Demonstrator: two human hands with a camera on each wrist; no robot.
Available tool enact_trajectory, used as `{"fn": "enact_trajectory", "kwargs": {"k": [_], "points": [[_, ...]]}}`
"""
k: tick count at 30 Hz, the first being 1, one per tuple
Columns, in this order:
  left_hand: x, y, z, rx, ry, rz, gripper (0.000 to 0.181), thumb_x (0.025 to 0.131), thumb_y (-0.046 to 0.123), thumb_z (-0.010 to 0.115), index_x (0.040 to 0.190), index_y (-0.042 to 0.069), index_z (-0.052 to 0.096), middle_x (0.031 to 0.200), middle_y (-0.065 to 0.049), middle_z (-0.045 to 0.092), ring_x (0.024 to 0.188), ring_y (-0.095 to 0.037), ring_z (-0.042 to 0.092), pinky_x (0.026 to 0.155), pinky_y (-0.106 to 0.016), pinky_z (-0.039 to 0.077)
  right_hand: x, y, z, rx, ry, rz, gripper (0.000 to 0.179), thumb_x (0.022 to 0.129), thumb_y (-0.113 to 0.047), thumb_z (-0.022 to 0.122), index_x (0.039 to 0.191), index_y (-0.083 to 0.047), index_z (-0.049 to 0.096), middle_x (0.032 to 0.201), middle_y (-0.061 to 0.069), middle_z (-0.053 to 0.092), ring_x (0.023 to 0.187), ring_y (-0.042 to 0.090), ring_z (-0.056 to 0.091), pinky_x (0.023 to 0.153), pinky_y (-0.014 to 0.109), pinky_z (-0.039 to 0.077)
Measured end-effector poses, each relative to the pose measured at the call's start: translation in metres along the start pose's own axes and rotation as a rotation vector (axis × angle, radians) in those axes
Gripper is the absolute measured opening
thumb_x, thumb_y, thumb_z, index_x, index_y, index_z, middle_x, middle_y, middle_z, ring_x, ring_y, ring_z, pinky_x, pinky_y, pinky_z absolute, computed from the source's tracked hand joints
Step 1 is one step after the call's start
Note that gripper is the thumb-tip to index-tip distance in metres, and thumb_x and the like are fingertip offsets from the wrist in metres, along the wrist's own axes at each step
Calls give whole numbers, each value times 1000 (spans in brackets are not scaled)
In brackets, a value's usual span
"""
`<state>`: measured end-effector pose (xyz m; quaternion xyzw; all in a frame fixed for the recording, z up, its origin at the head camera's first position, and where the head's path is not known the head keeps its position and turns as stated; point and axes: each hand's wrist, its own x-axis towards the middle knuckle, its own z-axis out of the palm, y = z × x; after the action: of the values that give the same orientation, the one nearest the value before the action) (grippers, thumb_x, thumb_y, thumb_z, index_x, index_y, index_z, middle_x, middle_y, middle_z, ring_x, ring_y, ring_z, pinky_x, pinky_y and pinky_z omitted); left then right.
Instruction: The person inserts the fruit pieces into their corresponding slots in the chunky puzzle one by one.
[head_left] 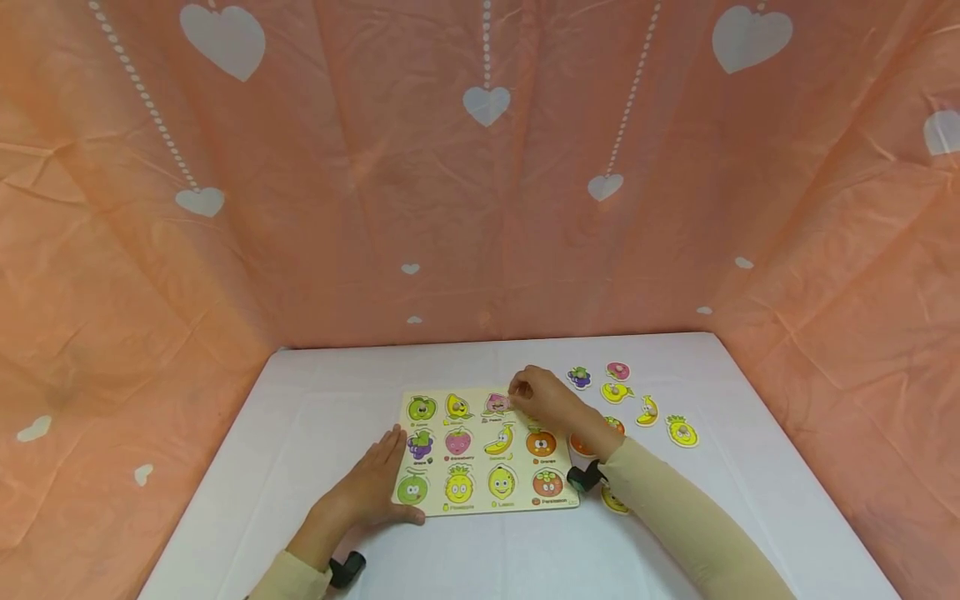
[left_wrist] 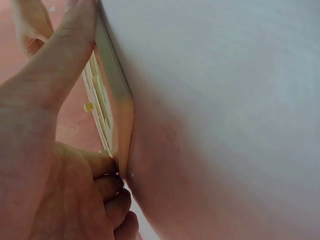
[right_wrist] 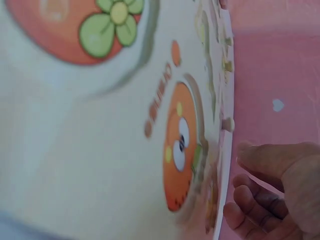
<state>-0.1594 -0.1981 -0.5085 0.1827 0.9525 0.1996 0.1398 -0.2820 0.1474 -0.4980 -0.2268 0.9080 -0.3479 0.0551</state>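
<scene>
A pale wooden fruit puzzle board (head_left: 480,506) lies on the table, with rows of printed fruit and a few knobbed pieces along its far row. My left hand (head_left: 369,485) rests at its near left corner, fingers along the left edge and thumb at the front edge (left_wrist: 107,55). At the far edge, my right hand (head_left: 551,398) reaches over the board beside the pink peach (head_left: 496,405). In the right wrist view its thumb and loosely bent fingers (right_wrist: 250,205) are apart, close to a small knob (right_wrist: 228,124), with nothing visible between them. The orange picture (right_wrist: 181,150) faces that camera.
Loose fruit pieces lie to the right: grapes (head_left: 579,377), a pink piece (head_left: 618,371), a yellow piece (head_left: 616,392), a banana (head_left: 647,411) and a pineapple (head_left: 682,431). My right forearm partly covers another yellow piece (head_left: 613,500). Pink cloth (head_left: 487,250) surrounds the white table (head_left: 315,400).
</scene>
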Motion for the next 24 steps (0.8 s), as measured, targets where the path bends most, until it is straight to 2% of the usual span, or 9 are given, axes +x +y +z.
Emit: {"fn": "enact_trajectory", "kwargs": {"k": [4, 9, 19, 24], "points": [[1, -3, 2, 3, 1, 4, 142, 69, 60, 96, 165, -13, 20, 175, -32, 15, 163, -45, 16, 134, -57, 19, -2, 5, -6, -3, 22, 2, 7, 102, -15, 75, 104, -9, 74, 94, 1, 62, 88, 17, 56, 82, 33, 53], [-1, 1, -2, -23, 1, -1, 141, 69, 57, 97, 164, -14, 21, 174, -33, 16, 163, -46, 16, 133, -59, 20, -6, 11, -13, -23, 63, 8, 9, 101, -16, 77, 104, -7, 75, 93, 1, 60, 85, 15, 55, 76, 30, 52], [0, 1, -1, 6, 11, -3, 139, 70, 55, 97, 164, -14, 21, 174, -32, 16, 163, -46, 18, 133, -57, 21, -23, 24, -28, -22, 125, 88, 13, 100, -19, 78, 107, -8, 74, 95, 2, 61, 87, 18, 55, 76, 32, 50], [-2, 2, -2, -10, 14, 2, 139, 70, 53, 98, 163, -16, 21, 174, -33, 16, 162, -47, 19, 133, -58, 20, -30, 31, -35, -65, 154, 81, 12, 99, -16, 79, 107, -7, 75, 94, 3, 62, 85, 18, 55, 75, 32, 50]]}}
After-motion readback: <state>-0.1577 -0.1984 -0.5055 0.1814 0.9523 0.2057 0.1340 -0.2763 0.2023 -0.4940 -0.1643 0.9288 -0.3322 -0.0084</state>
